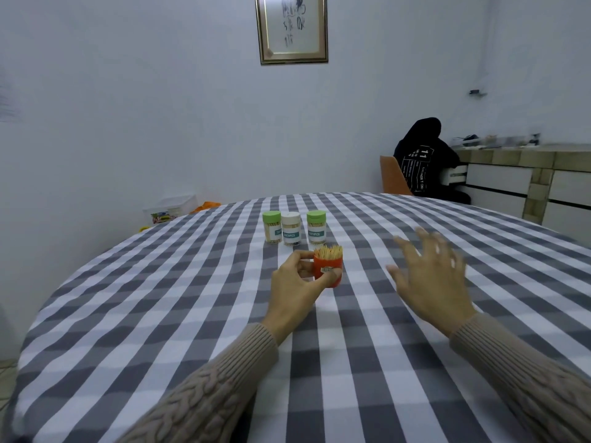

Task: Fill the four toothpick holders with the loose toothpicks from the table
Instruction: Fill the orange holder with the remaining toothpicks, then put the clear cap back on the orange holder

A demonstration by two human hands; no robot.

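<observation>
Nearest the camera, two knitted beige sleeves (224,388) are seen reaching out over the checked tablecloth (160,314). No loose toothpicks can be made out on the cloth anywhere in view.

Next out, the left hand (295,282) is wrapped around the orange holder (329,271), thumb across its front label and fingers curled behind its left side. The holder is kept upright on the cloth, lidless, and a dense tuft of toothpicks (328,251) is seen standing out of its open top. It looks packed full.

To the right of it, the right hand (431,270) is held above the table, fingers spread wide and slightly blurred, nothing gripped. It is well apart from the orange holder, and no lid can be spotted under or near it.

Further back, just behind the orange holder, three clear holders are lined up: a green-capped one (271,227), a white-capped one (291,229) touching it, and a second green-capped one (316,227) a little to the right. All three are capped and toothpicks can be seen through their walls.

So the filling is judged all but done: three holders closed and loaded, the fourth loaded and open. Only capping it appears to be left, if a cap exists at all.
</observation>
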